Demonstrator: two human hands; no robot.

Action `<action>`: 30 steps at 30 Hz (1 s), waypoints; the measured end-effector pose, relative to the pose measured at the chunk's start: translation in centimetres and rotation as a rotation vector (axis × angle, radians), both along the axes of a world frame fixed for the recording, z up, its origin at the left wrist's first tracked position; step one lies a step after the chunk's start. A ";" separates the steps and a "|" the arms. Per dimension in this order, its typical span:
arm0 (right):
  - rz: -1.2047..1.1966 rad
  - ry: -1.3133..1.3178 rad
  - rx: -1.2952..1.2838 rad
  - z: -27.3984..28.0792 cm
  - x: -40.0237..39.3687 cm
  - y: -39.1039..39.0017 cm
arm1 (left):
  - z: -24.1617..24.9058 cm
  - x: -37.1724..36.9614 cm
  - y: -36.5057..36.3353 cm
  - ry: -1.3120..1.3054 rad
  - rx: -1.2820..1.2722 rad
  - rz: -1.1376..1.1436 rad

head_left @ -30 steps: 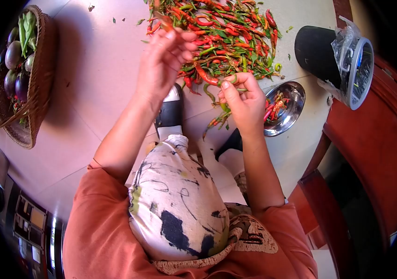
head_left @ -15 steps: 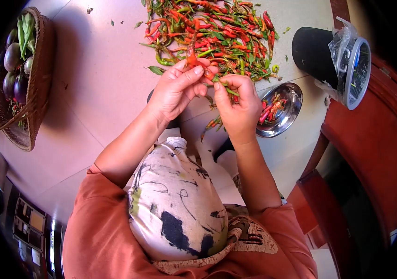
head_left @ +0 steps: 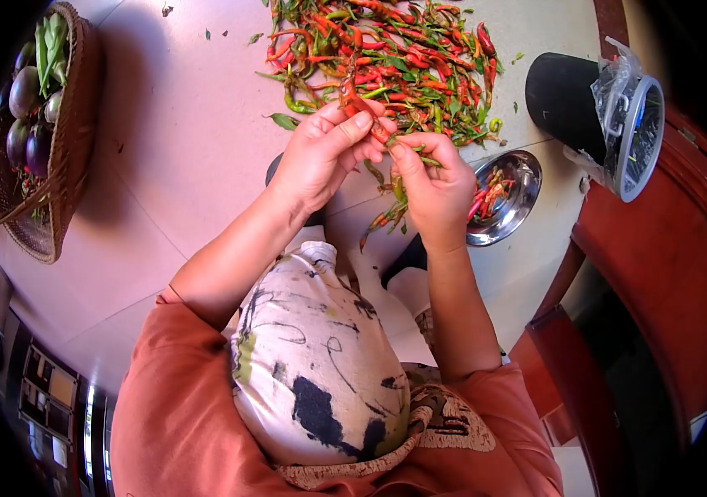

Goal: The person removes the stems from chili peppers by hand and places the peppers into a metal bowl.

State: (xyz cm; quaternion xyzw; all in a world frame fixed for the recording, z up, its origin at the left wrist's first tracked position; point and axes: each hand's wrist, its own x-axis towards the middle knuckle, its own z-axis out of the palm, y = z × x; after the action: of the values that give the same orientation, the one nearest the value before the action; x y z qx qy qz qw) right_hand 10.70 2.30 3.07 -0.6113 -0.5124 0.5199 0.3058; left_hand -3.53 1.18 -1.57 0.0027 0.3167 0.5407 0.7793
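My left hand (head_left: pixel 320 157) is closed around a red chili pepper (head_left: pixel 379 132), thumb on top. Pinched between thumb and forefinger of my right hand (head_left: pixel 436 186) is the pepper's green stem (head_left: pixel 392 142). Both hands are almost touching, above the near edge of a spread pile of red and green chilies (head_left: pixel 420 66) with leaves among them. Just right of my right hand, a shiny metal bowl (head_left: pixel 526 203) holds several red chilies (head_left: pixel 493 190), partly hidden by that hand.
A woven basket (head_left: pixel 80 124) with eggplants (head_left: pixel 25 93) and green pods (head_left: pixel 52 50) stands at left. On the right are a black bin (head_left: pixel 565 103) lined with clear plastic and red wooden furniture (head_left: pixel 660 273). Loose chilies (head_left: pixel 385 222) lie on the tiled floor (head_left: pixel 171 166) below my hands.
The view has shifted slightly, moving the pile and bowl a little to the right. My fingers have moved slightly along the pepper; both hands still hold it at its two ends.
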 end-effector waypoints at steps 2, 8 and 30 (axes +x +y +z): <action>0.012 0.214 -0.113 0.3 0.3 0.1 | -0.3 0.1 -0.4 -0.108 -0.035 -0.006; -0.133 0.850 -0.363 -0.2 1.5 -0.1 | -0.7 0.1 -0.6 -0.270 -0.044 0.017; 0.416 -0.534 0.188 0.1 -0.7 2.1 | -0.1 -0.4 -0.4 0.376 0.009 -0.220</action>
State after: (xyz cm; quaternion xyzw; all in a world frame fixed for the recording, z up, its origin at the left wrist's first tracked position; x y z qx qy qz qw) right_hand 9.97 4.45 3.12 -0.5773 -0.7336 0.3433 0.1034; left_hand -3.92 0.73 -1.64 0.1416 0.4519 0.4437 0.7608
